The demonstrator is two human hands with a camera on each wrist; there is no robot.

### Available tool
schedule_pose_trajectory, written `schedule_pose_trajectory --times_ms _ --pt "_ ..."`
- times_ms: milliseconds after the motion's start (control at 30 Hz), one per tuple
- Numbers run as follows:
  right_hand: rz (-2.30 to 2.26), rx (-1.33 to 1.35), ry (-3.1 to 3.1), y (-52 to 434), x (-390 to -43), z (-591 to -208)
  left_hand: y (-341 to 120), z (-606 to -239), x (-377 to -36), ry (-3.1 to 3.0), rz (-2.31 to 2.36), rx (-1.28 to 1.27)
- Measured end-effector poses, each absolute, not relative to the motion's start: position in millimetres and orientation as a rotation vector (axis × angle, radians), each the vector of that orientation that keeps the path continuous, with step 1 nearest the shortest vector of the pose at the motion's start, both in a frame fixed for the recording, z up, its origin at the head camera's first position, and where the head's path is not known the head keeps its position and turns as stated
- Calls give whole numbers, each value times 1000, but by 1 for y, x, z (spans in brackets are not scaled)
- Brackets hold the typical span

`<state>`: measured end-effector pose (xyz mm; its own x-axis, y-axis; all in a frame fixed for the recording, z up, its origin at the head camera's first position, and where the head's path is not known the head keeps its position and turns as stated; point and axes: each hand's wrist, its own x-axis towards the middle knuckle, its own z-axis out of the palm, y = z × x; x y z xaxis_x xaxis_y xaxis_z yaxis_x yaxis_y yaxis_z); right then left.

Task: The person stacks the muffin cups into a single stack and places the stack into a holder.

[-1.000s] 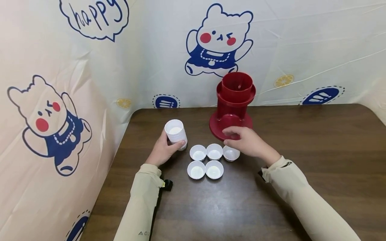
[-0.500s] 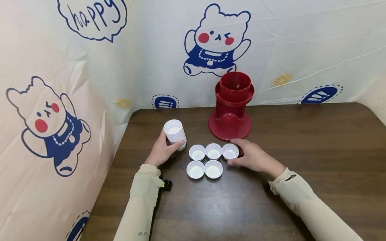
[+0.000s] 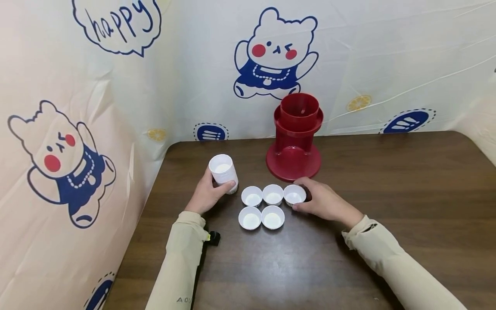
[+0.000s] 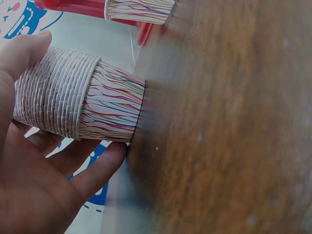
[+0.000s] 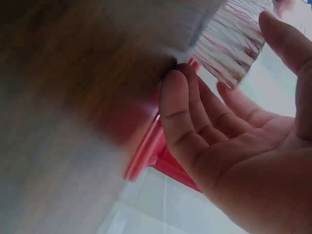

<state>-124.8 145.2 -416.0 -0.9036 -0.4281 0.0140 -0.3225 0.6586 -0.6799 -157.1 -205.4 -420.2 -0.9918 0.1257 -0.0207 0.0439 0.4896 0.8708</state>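
Note:
My left hand (image 3: pixel 205 193) grips a stack of white paper cups (image 3: pixel 223 172) at the left of the table. Colourful wavy stripes cover the lowest cup's side in the left wrist view, its base on the wood. My right hand (image 3: pixel 324 201) holds the rightmost small paper cup (image 3: pixel 294 195) between thumb and forefinger; the other fingers curl below, by the tabletop. That cup stands upright at the end of a back row of three. Two more paper cups, a left one (image 3: pixel 249 218) and a right one (image 3: pixel 273 217), form the row in front.
A red plastic stand (image 3: pixel 294 159) with a round base and an open cylinder on top stands behind the cups. The brown wooden table (image 3: pixel 387 185) meets a printed cloth backdrop (image 3: pixel 348 56) at its back and left edges.
My right hand has come down from above the rightmost cup and taken it between thumb and forefinger. The left hand and its stack stay in place. The head view has shifted slightly.

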Motion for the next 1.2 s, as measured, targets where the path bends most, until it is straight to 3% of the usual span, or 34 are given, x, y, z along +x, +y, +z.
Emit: schedule_pose_trajectory --times_ms 267,1200 --pt "-1349 -595 2668 147 -124 -417 -208 -424 -157 2640 1530 145" --pt "-1607 -515 2494 146 -124 -403 -205 -421 -157 2655 1556 190"
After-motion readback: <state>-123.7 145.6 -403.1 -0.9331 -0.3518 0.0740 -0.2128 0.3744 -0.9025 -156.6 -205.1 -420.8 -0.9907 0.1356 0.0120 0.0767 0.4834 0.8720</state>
